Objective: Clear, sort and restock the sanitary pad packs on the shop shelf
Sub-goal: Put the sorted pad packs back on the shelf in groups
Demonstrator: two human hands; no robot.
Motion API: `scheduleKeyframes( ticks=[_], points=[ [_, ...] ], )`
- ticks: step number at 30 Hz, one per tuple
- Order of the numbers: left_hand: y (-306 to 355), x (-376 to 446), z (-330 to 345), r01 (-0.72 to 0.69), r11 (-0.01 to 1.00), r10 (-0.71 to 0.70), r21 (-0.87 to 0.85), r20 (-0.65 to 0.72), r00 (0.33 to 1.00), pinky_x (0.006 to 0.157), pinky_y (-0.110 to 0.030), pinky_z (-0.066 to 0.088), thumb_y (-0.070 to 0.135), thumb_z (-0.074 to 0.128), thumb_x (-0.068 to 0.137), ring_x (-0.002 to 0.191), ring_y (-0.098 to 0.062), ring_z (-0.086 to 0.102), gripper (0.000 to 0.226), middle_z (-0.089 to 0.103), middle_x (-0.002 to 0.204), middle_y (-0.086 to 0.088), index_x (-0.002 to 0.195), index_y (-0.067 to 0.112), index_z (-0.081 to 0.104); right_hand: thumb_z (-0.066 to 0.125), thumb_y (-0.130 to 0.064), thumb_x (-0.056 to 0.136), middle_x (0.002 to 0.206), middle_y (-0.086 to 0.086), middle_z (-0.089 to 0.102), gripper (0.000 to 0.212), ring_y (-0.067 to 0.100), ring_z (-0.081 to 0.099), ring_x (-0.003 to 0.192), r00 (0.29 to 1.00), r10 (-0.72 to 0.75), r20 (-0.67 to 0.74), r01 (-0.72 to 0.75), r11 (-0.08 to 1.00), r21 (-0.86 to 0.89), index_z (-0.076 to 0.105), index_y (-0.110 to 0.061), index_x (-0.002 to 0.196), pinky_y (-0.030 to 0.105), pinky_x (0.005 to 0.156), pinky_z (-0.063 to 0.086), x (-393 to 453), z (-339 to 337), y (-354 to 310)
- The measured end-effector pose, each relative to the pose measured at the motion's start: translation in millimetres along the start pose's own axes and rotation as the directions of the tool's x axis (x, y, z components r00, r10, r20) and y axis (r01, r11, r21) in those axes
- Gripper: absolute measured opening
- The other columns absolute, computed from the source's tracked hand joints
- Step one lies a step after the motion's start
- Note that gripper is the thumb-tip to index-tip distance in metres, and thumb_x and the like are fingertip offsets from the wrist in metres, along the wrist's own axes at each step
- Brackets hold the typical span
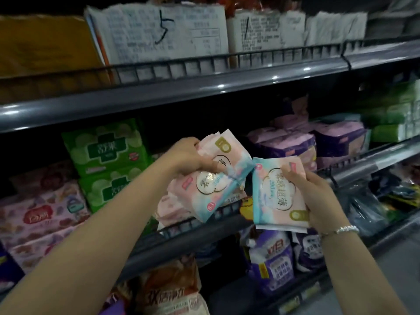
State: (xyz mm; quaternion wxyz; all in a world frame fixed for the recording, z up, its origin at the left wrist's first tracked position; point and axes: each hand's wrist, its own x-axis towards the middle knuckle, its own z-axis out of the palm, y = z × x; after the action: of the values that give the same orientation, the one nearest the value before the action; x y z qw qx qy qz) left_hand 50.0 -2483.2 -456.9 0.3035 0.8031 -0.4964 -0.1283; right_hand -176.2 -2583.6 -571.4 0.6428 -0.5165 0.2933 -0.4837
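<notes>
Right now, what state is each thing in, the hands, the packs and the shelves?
Left hand: grips a bunch of pink packs, held tilted.
Right hand: holds one pink-and-blue pack, upright, facing the camera.
Green packs: stacked on the middle shelf.
Purple packs: piled on the same shelf.
Paper bundles: standing on the top shelf.

Glossy plastic pad packs (pixel 278 192); shelf edge (pixel 159 96) probably smooth metal.
</notes>
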Motion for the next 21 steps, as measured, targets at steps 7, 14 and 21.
scheduleKeyframes(
  ticks=[7,14,21],
  points=[
    [-0.1,56.3,-12.3,-0.002,0.935,-0.006,0.356,0.021,1.000,0.071,-0.027,0.047,0.034,0.091,0.058,0.099,-0.021,0.061,0.085,0.063,0.119,-0.003,0.131,0.014,0.052,0.070,-0.032,0.085,0.092,0.012,0.075,0.027,0.035,0.072,0.086,0.999,0.014,0.052,-0.012,0.999,-0.038,0.067,-0.012,0.103,0.060,0.086,0.053,19.3,16.7,15.4],
    [-35.6,61.5,-1.7,-0.132,0.716,0.085,0.686,0.102,0.991,0.112,-0.042,0.022,0.043,0.078,0.074,0.144,-0.027,0.018,0.103,0.014,0.161,-0.001,0.153,0.036,0.012,0.072,-0.031,0.084,0.088,0.009,0.075,0.026,0.031,0.073,0.081,0.998,0.033,0.054,-0.026,0.992,-0.127,0.066,-0.013,0.101,0.057,0.081,0.056,27.0,31.4,33.5],
    [-60.4,49.8,5.4,-0.251,0.683,0.185,0.686,0.171,0.968,0.104,-0.028,0.032,0.043,0.086,0.064,0.141,-0.016,0.030,0.126,0.021,0.159,0.009,0.152,0.041,-0.005,0.071,-0.030,0.085,0.088,0.007,0.075,0.026,0.028,0.074,0.078,0.997,0.024,0.067,-0.012,0.983,-0.181,0.065,-0.013,0.105,0.055,0.079,0.057,25.2,35.8,38.2]
  ],
)
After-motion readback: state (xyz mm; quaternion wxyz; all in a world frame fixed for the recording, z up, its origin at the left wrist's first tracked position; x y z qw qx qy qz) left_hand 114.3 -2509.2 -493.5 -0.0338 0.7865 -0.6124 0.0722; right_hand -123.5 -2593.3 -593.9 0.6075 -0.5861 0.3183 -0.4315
